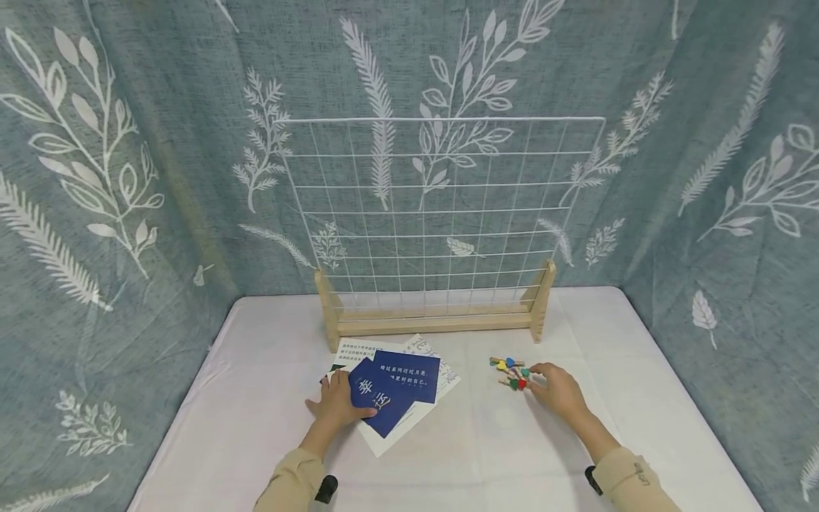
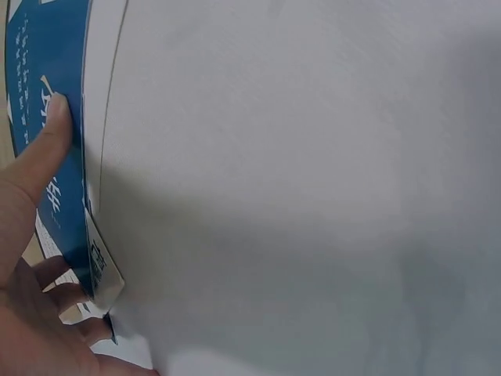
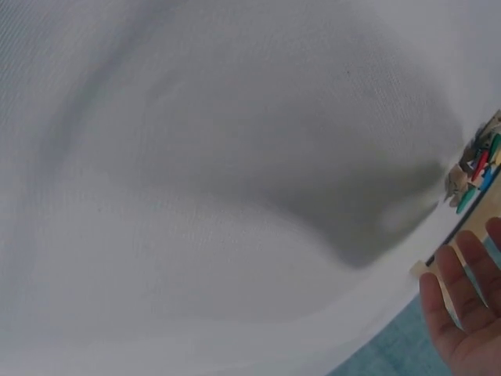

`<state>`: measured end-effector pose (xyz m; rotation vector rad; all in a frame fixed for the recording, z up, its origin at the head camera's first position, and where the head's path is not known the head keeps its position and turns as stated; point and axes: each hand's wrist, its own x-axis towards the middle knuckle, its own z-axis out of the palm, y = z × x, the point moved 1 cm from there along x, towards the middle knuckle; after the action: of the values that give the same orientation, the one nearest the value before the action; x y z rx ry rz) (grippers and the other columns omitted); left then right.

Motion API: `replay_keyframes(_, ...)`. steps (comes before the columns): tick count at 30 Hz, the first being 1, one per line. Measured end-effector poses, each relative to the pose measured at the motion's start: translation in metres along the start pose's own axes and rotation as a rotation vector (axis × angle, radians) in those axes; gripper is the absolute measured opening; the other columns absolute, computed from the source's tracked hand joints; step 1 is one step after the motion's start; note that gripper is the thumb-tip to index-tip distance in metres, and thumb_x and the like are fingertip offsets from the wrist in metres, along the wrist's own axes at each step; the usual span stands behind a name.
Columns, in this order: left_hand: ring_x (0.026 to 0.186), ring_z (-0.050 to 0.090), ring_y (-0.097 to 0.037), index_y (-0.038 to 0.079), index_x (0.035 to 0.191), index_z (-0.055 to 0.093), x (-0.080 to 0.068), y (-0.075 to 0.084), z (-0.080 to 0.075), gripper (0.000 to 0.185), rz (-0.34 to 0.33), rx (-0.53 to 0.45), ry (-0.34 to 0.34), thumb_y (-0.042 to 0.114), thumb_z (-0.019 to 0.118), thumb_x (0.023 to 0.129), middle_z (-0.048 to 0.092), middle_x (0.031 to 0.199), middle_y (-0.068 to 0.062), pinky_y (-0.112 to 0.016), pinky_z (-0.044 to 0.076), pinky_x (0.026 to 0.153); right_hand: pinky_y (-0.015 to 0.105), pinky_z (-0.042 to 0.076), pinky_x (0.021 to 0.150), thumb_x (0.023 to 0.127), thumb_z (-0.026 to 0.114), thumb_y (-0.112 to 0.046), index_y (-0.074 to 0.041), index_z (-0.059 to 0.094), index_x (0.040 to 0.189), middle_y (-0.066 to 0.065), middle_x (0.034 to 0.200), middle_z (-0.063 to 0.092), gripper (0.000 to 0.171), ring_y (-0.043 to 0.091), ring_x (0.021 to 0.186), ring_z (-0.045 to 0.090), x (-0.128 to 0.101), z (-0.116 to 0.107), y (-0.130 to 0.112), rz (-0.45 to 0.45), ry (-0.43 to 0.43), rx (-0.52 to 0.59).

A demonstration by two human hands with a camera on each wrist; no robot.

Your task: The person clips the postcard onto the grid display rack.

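My left hand [image 1: 337, 405] lies spread over the left side of a pile of cards, its thumb on a dark blue card [image 1: 393, 412] with large pale lettering. In the left wrist view the thumb lies along this blue card [image 2: 66, 172] and the other fingers are at its edge. Another blue card [image 1: 419, 370] overlaps white printed cards [image 1: 448, 373] beneath. On the right, my right hand [image 1: 559, 391] has its fingertips right at a small heap of mini wooden clothespins [image 1: 510, 373] with coloured hearts. Its fingers [image 3: 462, 286] look loosely extended in the right wrist view, the clothespins [image 3: 479, 168] beyond them.
Behind the cards and clothespins stands a white wire grid [image 1: 448, 213] on a wooden base [image 1: 435, 325]. A white cloth covers the table [image 1: 486, 455]. Blue-green leaf-patterned curtains [image 1: 192, 142] close off the back and sides.
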<state>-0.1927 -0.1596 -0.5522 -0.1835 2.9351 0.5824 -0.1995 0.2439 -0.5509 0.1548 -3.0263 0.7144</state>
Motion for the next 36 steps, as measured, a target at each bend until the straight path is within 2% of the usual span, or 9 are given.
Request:
replay_keyframes(11, 0.135, 0.022, -0.052, -0.007, 0.134, 0.034, 0.002, 0.001, 0.002, 0.104, -0.039, -0.058, 0.005, 0.036, 0.089, 0.057, 0.034, 0.140, -0.030, -0.080, 0.017, 0.098, 0.052, 0.049, 0.090, 0.083, 0.068, -0.011, 0.005, 0.065, 0.104, 0.025, 0.108, 0.066, 0.026, 0.041, 0.103, 0.061, -0.002, -0.003, 0.001, 0.003, 0.009, -0.003)
replay_keyframes(19, 0.134, 0.024, -0.049, -0.006, 0.134, 0.034, 0.007, 0.005, 0.001, 0.103, -0.068, -0.099, 0.008, 0.031, 0.091, 0.057, 0.035, 0.139, -0.030, -0.081, 0.015, 0.097, 0.051, 0.050, 0.087, 0.082, 0.068, -0.009, 0.005, 0.066, 0.103, 0.024, 0.105, 0.066, 0.025, 0.040, 0.100, 0.062, 0.000, -0.004, 0.000, -0.006, 0.048, 0.006)
replay_keyframes(27, 0.128, 0.029, -0.052, -0.004, 0.130, 0.037, 0.009, 0.014, -0.001, 0.101, -0.076, -0.102, 0.026, 0.026, 0.093, 0.052, 0.040, 0.133, -0.029, -0.078, 0.024, 0.095, 0.049, 0.052, 0.084, 0.082, 0.069, -0.009, 0.005, 0.066, 0.103, 0.024, 0.104, 0.067, 0.025, 0.039, 0.098, 0.063, 0.001, 0.004, 0.002, 0.004, 0.063, 0.017)
replay_keyframes(32, 0.122, 0.037, -0.048, -0.001, 0.129, 0.040, 0.005, 0.015, -0.001, 0.101, -0.071, -0.061, 0.061, 0.027, 0.094, 0.048, 0.043, 0.129, -0.026, -0.074, 0.031, 0.091, 0.048, 0.053, 0.081, 0.082, 0.069, -0.008, 0.005, 0.066, 0.102, 0.024, 0.102, 0.067, 0.025, 0.039, 0.095, 0.064, 0.001, 0.003, 0.002, 0.018, 0.077, 0.015)
replay_keyframes(36, 0.117, 0.042, -0.046, -0.001, 0.129, 0.039, 0.003, 0.017, -0.002, 0.102, -0.043, -0.052, 0.089, 0.027, 0.094, 0.048, 0.045, 0.128, -0.026, -0.073, 0.031, 0.090, 0.048, 0.053, 0.078, 0.081, 0.069, -0.007, 0.005, 0.066, 0.102, 0.024, 0.099, 0.067, 0.024, 0.038, 0.092, 0.064, 0.003, 0.002, 0.003, 0.020, 0.084, 0.012)
